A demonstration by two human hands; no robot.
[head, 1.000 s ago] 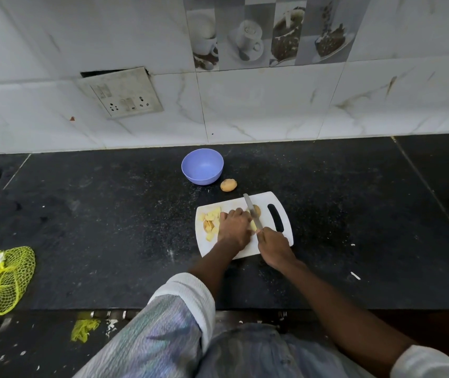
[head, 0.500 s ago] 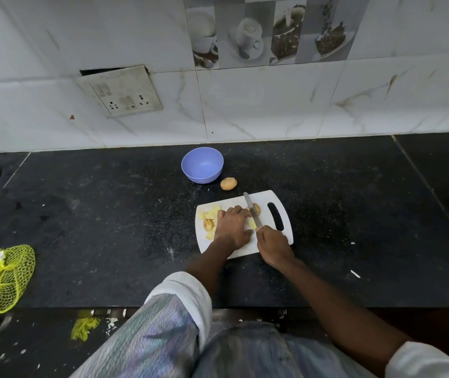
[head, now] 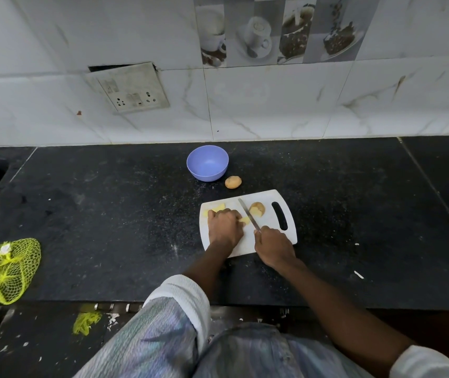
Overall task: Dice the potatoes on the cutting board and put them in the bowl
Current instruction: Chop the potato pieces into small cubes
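On white cutting board (head: 268, 236), mid table (head: 108, 214): left hand (head: 224, 227) palm down, fingers curled over yellow cut potato pieces (head: 245, 220), pinning them to board. More cut pieces (head: 219, 207) poking out past fingertips at board's far left corner. Right hand (head: 272, 245) closed around knife handle, handle hidden in fist. Knife (head: 248, 214) blade angled away and left, lying between left hand and potato half (head: 257, 208); edge right beside pieces under left hand, contact with board unclear. Potato half still skinned, on board just right of blade, near handle slot. Whole potato (head: 233, 182) off board on table, just beyond far edge, just beside blue bowl (head: 207, 163). Bowl upright, nothing seen inside, behind board toward wall. Yellow mesh bag (head: 5, 271) at table's left front edge, well apart from board. Socket plate (head: 129, 88) on tiled wall, hanging loose and tilted. Pale sleeve (head: 179, 298) on left forearm, near front edge.
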